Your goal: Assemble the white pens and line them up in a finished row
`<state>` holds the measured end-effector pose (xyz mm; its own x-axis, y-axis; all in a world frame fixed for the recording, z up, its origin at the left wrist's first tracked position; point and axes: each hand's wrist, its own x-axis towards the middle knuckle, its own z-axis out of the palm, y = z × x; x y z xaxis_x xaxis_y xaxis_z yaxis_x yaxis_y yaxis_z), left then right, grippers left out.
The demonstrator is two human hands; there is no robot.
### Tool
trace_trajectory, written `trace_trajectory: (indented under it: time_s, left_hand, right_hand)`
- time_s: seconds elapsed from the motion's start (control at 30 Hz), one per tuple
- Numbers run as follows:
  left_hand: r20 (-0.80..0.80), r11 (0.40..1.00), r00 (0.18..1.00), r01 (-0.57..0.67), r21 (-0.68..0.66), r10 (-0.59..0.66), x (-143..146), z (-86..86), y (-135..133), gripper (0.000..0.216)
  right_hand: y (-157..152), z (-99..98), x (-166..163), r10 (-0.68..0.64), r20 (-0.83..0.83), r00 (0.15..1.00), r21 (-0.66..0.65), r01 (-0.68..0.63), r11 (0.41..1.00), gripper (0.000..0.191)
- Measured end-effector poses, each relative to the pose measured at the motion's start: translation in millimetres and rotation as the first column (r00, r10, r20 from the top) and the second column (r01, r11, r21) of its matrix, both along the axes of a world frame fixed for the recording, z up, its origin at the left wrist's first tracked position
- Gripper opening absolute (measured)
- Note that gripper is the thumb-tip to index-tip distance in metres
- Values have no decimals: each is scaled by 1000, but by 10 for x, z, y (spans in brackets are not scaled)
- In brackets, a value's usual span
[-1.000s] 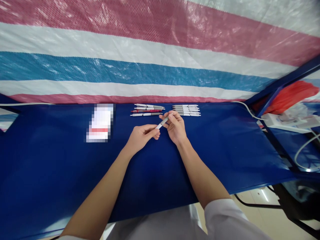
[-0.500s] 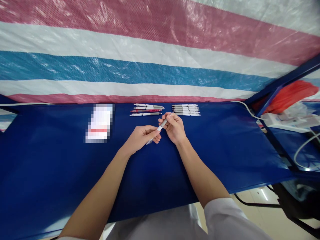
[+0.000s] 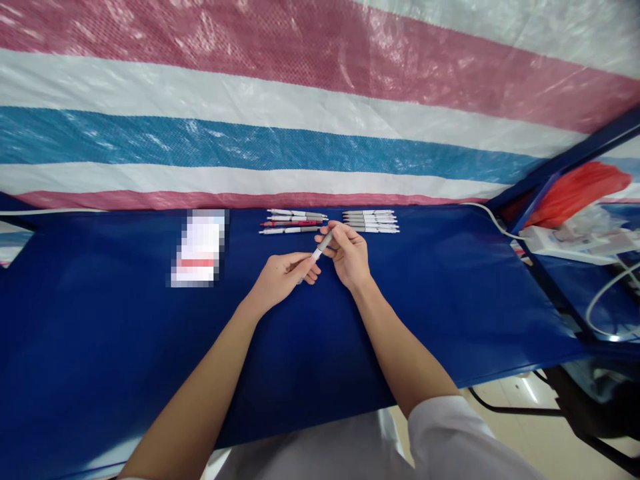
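Between both hands I hold a white pen with a grey grip (image 3: 325, 243), tilted with its grey end up and to the right. My left hand (image 3: 287, 275) is closed round its lower white barrel, which the fingers mostly hide. My right hand (image 3: 350, 255) pinches the upper grey end, so the tip is covered. Just beyond my hands lies a group of pens (image 3: 287, 231), mostly white and grey, with a red pen (image 3: 285, 223) among them. Behind my right hand is a neat row of several white and grey pens (image 3: 373, 219).
The blue table (image 3: 150, 347) backs onto a striped plastic sheet (image 3: 300, 147). A pixelated pale rectangle (image 3: 200, 243) lies left of the pens. On the right are a metal frame post (image 3: 537, 200), a white power strip (image 3: 565, 245), a red plastic bag (image 3: 585, 190) and white cables (image 3: 595, 300).
The lower end of the pen, seen below my left hand before, is now mostly hidden by its fingers. My hands have otherwise barely shifted, and the pens on the table lie as before.
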<state>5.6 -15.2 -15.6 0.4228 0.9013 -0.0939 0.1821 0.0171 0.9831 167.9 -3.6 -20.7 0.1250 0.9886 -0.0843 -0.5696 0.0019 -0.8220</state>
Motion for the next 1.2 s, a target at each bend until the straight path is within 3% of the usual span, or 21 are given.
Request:
trace_trajectory:
  time_s: [0.2, 0.6, 0.9, 1.2]
  left_hand:
    - [171, 965, 978, 153, -213, -117, -34, 62, -26, 41]
    - [285, 912, 941, 270, -309, -182, -19, 60, -35, 41]
    - [196, 951, 967, 205, -230, -161, -10, 49, -21, 35]
    - [-46, 998, 998, 53, 47, -51, 40, 30, -29, 32]
  right_hand:
    - [-27, -17, 41, 127, -40, 991, 70, -124, 990, 21]
    - [-36, -24, 40, 119, -123, 985, 45, -114, 992, 15]
    - [-6, -52, 42, 79, -132, 988, 58, -72, 996, 20]
    - [39, -40, 9, -16, -114, 993, 14, 18, 1000, 23]
